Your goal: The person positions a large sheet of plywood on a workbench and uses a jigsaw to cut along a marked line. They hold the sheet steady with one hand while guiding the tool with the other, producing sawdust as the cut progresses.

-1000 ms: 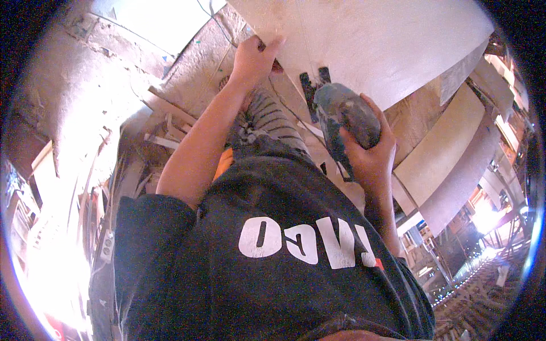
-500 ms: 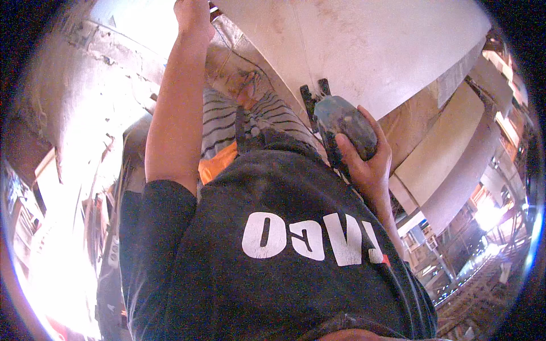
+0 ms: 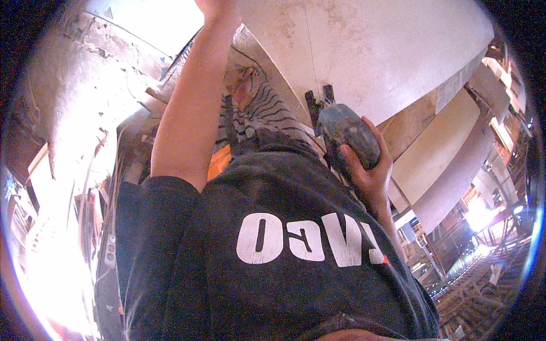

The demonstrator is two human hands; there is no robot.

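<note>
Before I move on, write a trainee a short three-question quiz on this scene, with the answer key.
1. Which hand holds the dusty, grey-green, rounded power tool?
2. True or false: in this view, the tool's forked black front end overlaps the edge of the large, flat, pale sheet.
3. Fill the gap: the large lettering on the black cloth T-shirt is mostly ____.

Key:
1. The right hand.
2. True.
3. White.
</note>
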